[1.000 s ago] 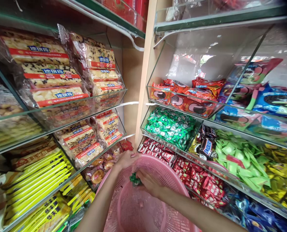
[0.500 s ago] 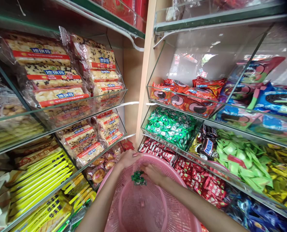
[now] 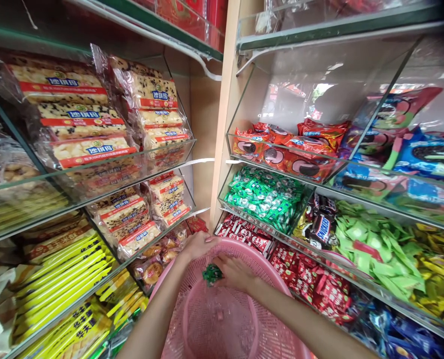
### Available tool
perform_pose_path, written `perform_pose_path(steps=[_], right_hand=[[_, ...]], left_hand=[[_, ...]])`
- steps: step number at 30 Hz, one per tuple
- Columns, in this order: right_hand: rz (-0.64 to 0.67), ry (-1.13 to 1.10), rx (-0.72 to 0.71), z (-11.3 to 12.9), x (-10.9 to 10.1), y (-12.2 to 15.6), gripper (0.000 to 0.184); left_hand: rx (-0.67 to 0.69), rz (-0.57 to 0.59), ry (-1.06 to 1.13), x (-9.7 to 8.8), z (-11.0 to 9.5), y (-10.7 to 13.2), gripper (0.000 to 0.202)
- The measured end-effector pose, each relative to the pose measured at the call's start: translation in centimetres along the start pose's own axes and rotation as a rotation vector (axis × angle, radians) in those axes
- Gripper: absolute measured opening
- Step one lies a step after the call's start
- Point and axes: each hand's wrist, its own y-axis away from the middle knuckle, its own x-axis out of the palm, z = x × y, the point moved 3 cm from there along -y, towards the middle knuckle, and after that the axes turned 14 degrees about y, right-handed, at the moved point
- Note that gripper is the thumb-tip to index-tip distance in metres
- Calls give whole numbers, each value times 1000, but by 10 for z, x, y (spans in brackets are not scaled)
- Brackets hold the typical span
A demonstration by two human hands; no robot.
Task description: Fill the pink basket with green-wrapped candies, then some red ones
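Observation:
A pink mesh plastic basket (image 3: pixel 270 319) fills the lower middle. My left hand (image 3: pixel 200 245) is closed over its far left rim, fingers wrapped round the edge. Inside the basket, my right hand (image 3: pixel 234 271) reaches in from the right, palm down, fingers stretched out and apart. Those fingers touch a small clump of green-wrapped candies (image 3: pixel 212 273) by the basket's far wall; the undersides of the fingers are hidden. Just beyond the basket, a shelf bin (image 3: pixel 257 215) holds many similar green-wrapped candies (image 3: pixel 265 194).
Clear-fronted shelves surround the basket on both sides. Packaged pastry bars (image 3: pixel 89 114) and yellow packets (image 3: pixel 70 274) stand at left. Red packets (image 3: pixel 319 284), Snickers bars (image 3: pixel 322 227) and light-green packets (image 3: pixel 375 249) lie at right. A wooden post (image 3: pixel 222 124) rises at the corner.
My right hand has shifted slightly left, and its fingers have stretched out around the candies. The green clump looks more compact. My left hand and the basket have stayed put.

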Motion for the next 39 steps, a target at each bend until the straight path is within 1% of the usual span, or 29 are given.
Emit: perform_pose_path(steps=[3,6,11,13,14,15,17,18,20,22,23,25,26,28,31,33,35,39], right_hand=[[8,32,22,3,-3,2,53],[7,26,21,6,-2,3,56],[-17,86,48,13,1,4,56],[-1,81,57,15,-5,6,59],[-1,69,46,16,-12,8,58],[-7,58,23,18,-21,11,55],[-51,50,-41,19,-50,18,42],[-78,59,-70,18,-68,22,34],[-176,60,-91,9,-109,32,27],[-249,65,-55,-10,-148,39,21],[-276,94,-3,-22,-165,42,20],[-313,180,84,-50,-191,47,20],[-308,235,134,-65,-199,48,19],[-254,338,217,-91,-204,49,18],[-171,417,272,-115,-194,48,27],[-148,434,260,-121,-184,45,30],[-141,438,248,-121,-177,42,28],[-129,439,272,-118,-174,36,23]], left_hand=[[2,1,-2,-1,-5,2,61],[-1,3,6,-2,-9,3,60],[-14,12,14,1,-7,2,59],[2,13,18,2,-5,1,57],[9,10,18,3,-4,0,56],[10,12,17,3,-3,-1,56],[16,20,22,4,-1,-3,52],[20,25,27,4,-1,-3,50],[26,27,32,4,0,-4,46],[15,22,23,3,0,-4,47],[6,18,16,3,0,-4,49],[2,19,16,2,-1,-4,54],[9,20,22,2,-1,-4,56],[24,20,33,1,-1,-4,58],[16,16,36,1,1,-4,62],[8,15,33,1,2,-5,64],[3,17,28,1,3,-5,65],[9,14,25,1,3,-5,63]])
